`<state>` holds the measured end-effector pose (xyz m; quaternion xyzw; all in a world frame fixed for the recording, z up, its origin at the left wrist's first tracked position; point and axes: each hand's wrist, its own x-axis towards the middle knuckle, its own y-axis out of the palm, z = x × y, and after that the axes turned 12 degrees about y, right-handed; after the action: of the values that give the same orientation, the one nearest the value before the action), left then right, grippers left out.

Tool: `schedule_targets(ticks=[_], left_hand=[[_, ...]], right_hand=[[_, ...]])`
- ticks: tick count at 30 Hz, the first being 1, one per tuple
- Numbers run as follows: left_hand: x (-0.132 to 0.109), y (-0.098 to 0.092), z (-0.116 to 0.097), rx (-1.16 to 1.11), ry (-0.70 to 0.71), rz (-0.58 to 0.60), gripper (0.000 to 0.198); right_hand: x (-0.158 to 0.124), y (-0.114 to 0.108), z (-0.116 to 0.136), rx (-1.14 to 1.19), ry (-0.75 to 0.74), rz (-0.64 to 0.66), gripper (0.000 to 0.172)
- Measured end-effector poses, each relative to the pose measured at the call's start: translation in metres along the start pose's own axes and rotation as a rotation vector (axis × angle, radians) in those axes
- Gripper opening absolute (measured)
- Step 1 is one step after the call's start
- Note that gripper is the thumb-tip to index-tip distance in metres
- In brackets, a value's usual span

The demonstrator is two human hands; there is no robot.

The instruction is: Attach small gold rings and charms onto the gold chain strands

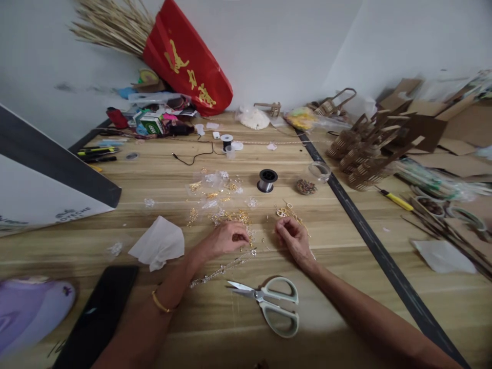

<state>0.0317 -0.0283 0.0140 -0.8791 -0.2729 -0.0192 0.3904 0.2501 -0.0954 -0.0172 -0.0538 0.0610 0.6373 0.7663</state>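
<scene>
My left hand [227, 239] is low over a scatter of small gold and clear beads [240, 218], its fingers curled and their tips close together near the wood. Anything between them is too small to make out. To its right, my right hand [295, 240] is closed in a pinch; what it grips, if anything, does not show. Gold ring-shaped findings [283, 210] lie just beyond that hand. A beaded chain [226, 267] with a small ring at its end stretches below my left hand. White-handled scissors [269, 300] lie partly spread in front of both hands.
Past the beads stand a spool of clear line [267, 180] and a dish of mixed beads [306, 186]. A white tissue [159, 243] and black phone [102, 312] lie left. Small woven baskets [357, 148] and a yellow cutter [397, 200] are right. A red-wrapped bundle [188, 61] leans behind.
</scene>
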Motion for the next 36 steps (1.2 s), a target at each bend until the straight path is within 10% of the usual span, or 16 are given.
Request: schedule_targets(ticks=[10, 23, 36], left_hand=[[0.004, 0.002, -0.022, 0.325, 0.030, 0.305, 0.018], [0.001, 0.011, -0.011, 0.290, 0.013, 0.274, 0.017], [0.009, 0.018, -0.003, -0.602, -0.398, -0.462, 0.014]], right_hand=[[-0.010, 0.015, 0.006, -0.239, -0.124, 0.052, 0.019], [-0.004, 0.033, -0.002, -0.293, -0.389, 0.084, 0.012], [-0.006, 0.029, 0.003, -0.265, -0.405, 0.110, 0.014]])
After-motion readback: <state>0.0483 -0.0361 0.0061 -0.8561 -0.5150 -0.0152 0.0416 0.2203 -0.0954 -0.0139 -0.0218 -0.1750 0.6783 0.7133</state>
